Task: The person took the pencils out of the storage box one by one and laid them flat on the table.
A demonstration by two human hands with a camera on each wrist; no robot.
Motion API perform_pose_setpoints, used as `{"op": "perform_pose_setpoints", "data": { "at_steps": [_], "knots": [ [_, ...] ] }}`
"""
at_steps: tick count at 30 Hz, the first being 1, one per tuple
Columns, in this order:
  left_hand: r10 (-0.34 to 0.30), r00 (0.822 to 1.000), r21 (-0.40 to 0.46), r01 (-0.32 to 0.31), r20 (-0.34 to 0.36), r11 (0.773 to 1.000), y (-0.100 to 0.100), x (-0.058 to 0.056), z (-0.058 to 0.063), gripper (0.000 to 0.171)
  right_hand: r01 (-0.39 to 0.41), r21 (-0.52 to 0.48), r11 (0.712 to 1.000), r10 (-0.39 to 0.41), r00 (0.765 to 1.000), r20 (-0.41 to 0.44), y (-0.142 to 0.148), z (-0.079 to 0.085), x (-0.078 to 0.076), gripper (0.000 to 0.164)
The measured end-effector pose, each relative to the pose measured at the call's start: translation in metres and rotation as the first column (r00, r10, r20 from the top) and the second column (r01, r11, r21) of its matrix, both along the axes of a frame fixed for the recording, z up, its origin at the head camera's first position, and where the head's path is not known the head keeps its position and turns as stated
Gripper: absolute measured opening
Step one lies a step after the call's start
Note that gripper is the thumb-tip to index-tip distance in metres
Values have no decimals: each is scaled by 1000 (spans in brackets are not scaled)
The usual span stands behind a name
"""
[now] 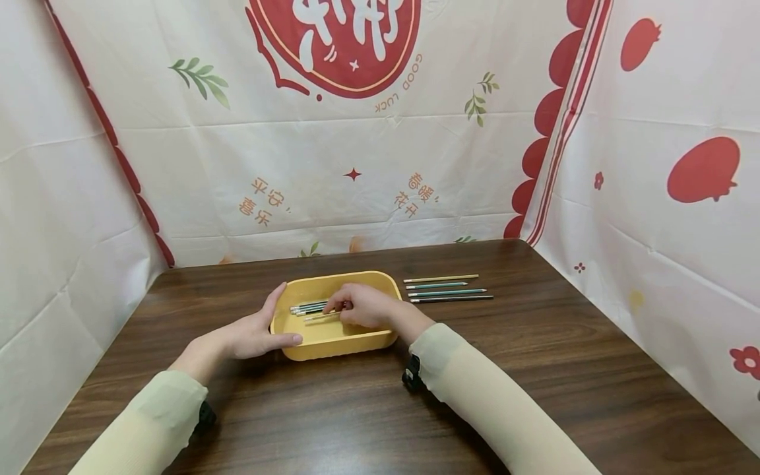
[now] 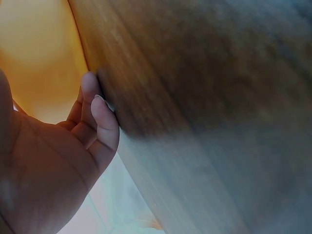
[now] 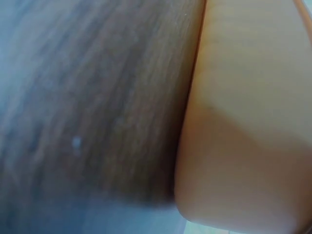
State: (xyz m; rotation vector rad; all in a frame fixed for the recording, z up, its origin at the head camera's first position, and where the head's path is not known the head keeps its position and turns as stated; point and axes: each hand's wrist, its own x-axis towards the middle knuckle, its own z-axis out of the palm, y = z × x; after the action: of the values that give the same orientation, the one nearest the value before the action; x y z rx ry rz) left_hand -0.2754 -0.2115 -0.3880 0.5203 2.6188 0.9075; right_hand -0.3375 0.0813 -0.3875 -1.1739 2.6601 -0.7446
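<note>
A yellow plastic basket stands on the table, its long side toward me. My left hand holds its left end, with the thumb over the near rim and the fingers along the outer wall; the left wrist view shows those fingers bent against it. Inside the basket, my right hand pinches a light yellowish pencil low over the floor; its right part is hidden by the fingers. Several darker pencils lie side by side behind it, partly covered by the hand. The right wrist view shows only the basket's outer wall and table.
Right of the basket, a yellow pencil, a green pencil, a blue-green pencil and a black pencil lie roughly parallel. The dark wooden table meets a printed cloth at the back and sides.
</note>
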Motion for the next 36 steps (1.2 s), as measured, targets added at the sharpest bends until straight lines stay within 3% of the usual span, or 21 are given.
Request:
{"op": "perform_pose_setpoints", "data": {
  "at_steps": [9, 19, 36],
  "knots": [
    [-5, 1000, 2, 5, 1, 1000, 0, -1, 0, 132, 23, -16, 1000, -23, 999, -24, -1, 4, -2, 34],
    [-3, 1000, 4, 3, 1, 1000, -1, -2, 0, 133, 8, -71, 997, -9, 1000, -13, 5, 23, -3, 31],
    [-1, 1000, -17, 1, -6, 1000, -1, -1, 1, 132, 71, -100, 992, -75, 996, -40, 44, 45, 0, 28]
  ]
}}
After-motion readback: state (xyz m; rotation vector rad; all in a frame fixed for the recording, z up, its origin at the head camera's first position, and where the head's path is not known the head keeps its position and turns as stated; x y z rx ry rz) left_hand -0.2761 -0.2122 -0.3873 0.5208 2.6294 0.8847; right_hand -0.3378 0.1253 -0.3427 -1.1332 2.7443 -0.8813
